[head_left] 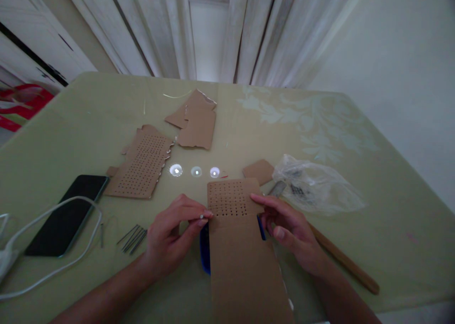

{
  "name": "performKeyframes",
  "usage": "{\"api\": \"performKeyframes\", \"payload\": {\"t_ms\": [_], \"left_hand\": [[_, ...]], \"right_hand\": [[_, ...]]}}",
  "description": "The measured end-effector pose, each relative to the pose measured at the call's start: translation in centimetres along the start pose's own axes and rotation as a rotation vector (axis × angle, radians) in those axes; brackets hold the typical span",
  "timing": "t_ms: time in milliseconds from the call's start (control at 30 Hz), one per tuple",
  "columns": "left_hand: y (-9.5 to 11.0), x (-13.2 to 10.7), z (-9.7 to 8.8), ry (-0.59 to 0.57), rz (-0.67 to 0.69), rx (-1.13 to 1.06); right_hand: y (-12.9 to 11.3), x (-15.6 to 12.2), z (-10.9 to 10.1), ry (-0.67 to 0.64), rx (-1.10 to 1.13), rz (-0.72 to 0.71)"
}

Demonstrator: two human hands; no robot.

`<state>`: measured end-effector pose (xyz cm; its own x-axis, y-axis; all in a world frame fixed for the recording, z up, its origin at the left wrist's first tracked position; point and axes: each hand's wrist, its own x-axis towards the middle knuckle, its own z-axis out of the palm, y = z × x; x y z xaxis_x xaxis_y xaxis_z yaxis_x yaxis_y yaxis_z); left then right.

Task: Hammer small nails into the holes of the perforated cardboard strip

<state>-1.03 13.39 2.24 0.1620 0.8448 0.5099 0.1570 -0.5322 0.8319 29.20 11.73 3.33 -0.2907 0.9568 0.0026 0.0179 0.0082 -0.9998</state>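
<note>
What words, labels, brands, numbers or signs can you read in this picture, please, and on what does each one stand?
There is no readable text anywhere in the picture.
Clear plastic bag: dark marks on or inside it, too blurred to tell whether they are print.
Phone: dark face, no text visible.
Cardboard sheet between the hands: rows of holes, no lettering visible.

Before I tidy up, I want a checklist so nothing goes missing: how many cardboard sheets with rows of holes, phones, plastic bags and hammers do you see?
Cardboard with rows of holes: 2 (near sheet, far sheet)
Phone: 1
Plastic bag: 1
Hammer: 1
Total: 5
</note>
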Motion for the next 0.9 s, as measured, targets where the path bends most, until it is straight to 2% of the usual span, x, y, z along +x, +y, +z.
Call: {"api": "performKeyframes", "payload": {"t_ms": [233, 467, 900], "left_hand": [[-0.16, -0.39, -0.23, -0.026, -0.008, -0.006], [-0.11, 0.06, -0.28, -0.036, 0.062, 0.018], [-0.11, 0.05, -0.35, -0.054, 0.060, 0.013]], "right_hand": [[-0.12, 0.05, 0.00, 0.000, -0.011, -0.005], [-0.08, -0.15, 0.01, -0.010, -0.012, -0.004], [-0.09, -0.10, -0.19, -0.017, -0.024, 0.001]]}}
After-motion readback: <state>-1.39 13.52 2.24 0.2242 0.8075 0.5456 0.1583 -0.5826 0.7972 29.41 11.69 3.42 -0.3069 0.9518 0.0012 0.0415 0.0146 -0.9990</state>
